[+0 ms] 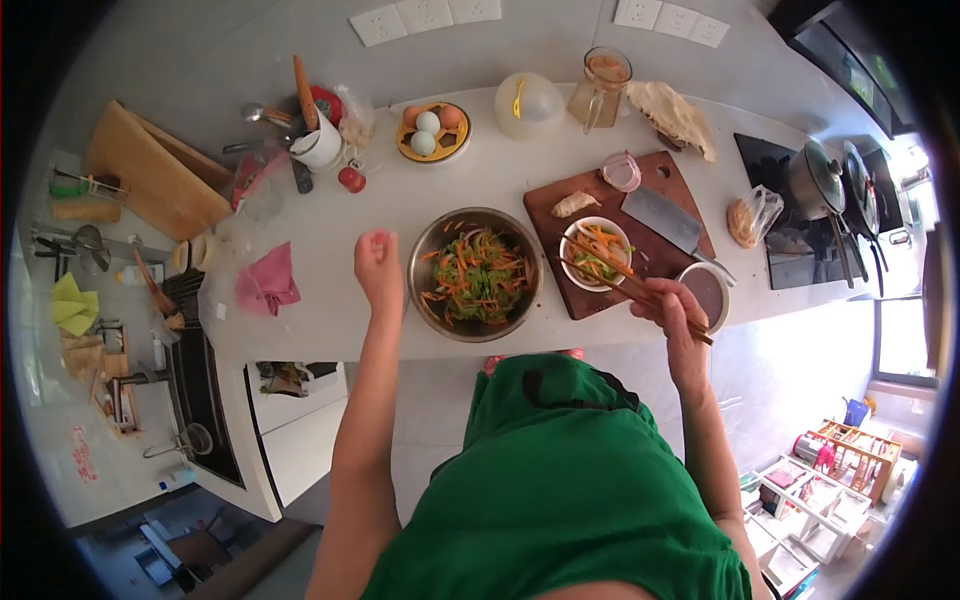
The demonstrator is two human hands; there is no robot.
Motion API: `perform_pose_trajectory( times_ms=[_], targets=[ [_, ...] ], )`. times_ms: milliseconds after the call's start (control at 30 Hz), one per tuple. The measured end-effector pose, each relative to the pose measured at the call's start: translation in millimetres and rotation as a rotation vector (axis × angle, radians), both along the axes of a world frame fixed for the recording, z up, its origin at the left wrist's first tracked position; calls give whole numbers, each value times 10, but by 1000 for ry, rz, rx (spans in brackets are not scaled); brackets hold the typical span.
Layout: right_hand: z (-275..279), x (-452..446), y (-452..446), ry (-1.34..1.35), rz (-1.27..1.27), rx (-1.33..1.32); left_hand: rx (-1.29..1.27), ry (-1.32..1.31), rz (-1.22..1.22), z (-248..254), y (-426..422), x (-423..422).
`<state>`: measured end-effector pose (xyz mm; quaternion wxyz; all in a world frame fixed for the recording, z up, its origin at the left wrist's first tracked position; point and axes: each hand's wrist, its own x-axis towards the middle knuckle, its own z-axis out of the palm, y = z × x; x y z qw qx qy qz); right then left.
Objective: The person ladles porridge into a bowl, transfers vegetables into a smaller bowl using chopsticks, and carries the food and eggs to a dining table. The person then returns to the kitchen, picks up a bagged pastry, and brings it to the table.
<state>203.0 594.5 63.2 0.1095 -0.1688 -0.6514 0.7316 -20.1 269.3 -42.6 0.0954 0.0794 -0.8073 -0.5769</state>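
Note:
My right hand (677, 310) is closed around a pair of wooden chopsticks (632, 283). Their tips reach into a small white bowl (567, 272) holding shredded carrot and green vegetable (597, 250). That bowl stands on a brown cutting board (548, 222). Left of the board is a steel mixing bowl (418, 296), with a mix of green and orange shreds (480, 275) inside. My left hand (378, 270) hovers beside the steel bowl's left rim, fingers curled in, with nothing visible in it. A cleaver (662, 220), a piece of ginger (575, 204) and a cut onion (621, 172) lie on the board.
Near my right hand a round container (703, 297) sits at the counter edge. A plate of eggs (432, 131), a clear rounded container (529, 105) and a glass pitcher (601, 88) line the back. Pots (818, 178) stand on the stove at right; a pink cloth (270, 278) lies left.

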Motion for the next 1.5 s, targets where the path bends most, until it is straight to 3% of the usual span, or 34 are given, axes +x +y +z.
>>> perform_pose_trajectory(
  times_ms=[333, 433, 967, 1167, 1233, 1267, 1333, 1500],
  targets=[
    [-32, 342, 228, -35, -254, 8, -429, 181, -123, -143, 542, -1183],
    [-29, 400, 257, -28, -312, 17, -529, 125, -147, -66, 666, -1345],
    [-10, 310, 218, -71, -410, 30, -526, 97, -196, -330, 833, -1858],
    [-21, 198, 169, -82, -385, 21, -289, 144, -278, -480, 670, -2036],
    [-17, 176, 160, -80, -376, 18, 318, -176, -212, -488, 632, -2082],
    [-16, 168, 158, -77, -376, 15, 317, -177, -212, -437, 631, -2070],
    [-23, 163, 164, -76, -378, 10, 650, -292, -80, -333, 612, -2042],
    [-44, 183, 188, -70, -397, -7, 636, -359, -174, -25, 681, -2016]
  ],
)
